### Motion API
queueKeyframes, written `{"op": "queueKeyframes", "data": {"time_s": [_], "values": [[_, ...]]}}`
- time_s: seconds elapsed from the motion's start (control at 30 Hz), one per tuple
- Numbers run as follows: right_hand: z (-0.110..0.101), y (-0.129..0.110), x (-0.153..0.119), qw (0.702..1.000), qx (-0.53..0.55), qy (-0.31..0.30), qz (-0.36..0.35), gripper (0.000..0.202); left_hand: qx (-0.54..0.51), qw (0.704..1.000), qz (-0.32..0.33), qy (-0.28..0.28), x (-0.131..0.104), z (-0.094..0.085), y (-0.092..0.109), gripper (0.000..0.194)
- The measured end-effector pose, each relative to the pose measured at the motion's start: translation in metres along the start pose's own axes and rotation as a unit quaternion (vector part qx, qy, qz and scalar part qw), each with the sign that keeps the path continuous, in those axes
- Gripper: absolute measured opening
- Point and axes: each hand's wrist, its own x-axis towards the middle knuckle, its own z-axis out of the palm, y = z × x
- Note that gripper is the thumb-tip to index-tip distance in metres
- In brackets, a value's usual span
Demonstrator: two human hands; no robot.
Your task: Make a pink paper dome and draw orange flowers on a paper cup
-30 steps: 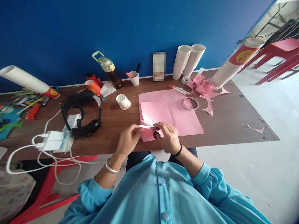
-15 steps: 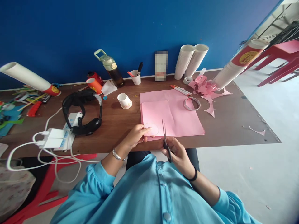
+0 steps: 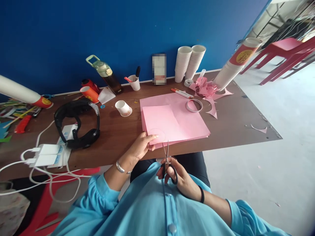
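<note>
Brown table (image 3: 113,134), pink paper (image 3: 159,118) in left hand (image 3: 141,147), scissors (image 3: 167,160) in right hand (image 3: 183,178)

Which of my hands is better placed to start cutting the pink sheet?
Probably the right: your right hand holds the scissors, blades spread and pointing toward the pink sheet, while your left hand pinches that sheet's near-left corner.

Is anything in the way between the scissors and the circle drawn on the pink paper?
Nothing visible blocks the gap from the scissors in the right hand to the near edge of the pink sheet. But the left hand's thumb lies over part of the drawn circle.
</note>
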Motion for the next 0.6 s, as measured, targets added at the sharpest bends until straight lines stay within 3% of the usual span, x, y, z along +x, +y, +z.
{"op": "queueKeyframes", "data": {"time_s": [0.23, 0.4, 0.6], "values": [[0.009, 0.003, 0.008, 0.995, 0.055, 0.082, -0.033, 0.049, 0.001, 0.996, 0.063, -0.07, -0.008, 0.022, -0.019, 0.025], [0.009, 0.005, -0.001, 0.994, 0.065, 0.087, -0.025, 0.051, 0.027, 0.996, 0.08, -0.031, -0.01, 0.025, -0.035, 0.026], [0.011, 0.007, -0.009, 0.994, 0.05, 0.098, -0.03, 0.054, 0.116, 0.99, 0.069, -0.03, -0.017, 0.029, -0.038, 0.031]]}}
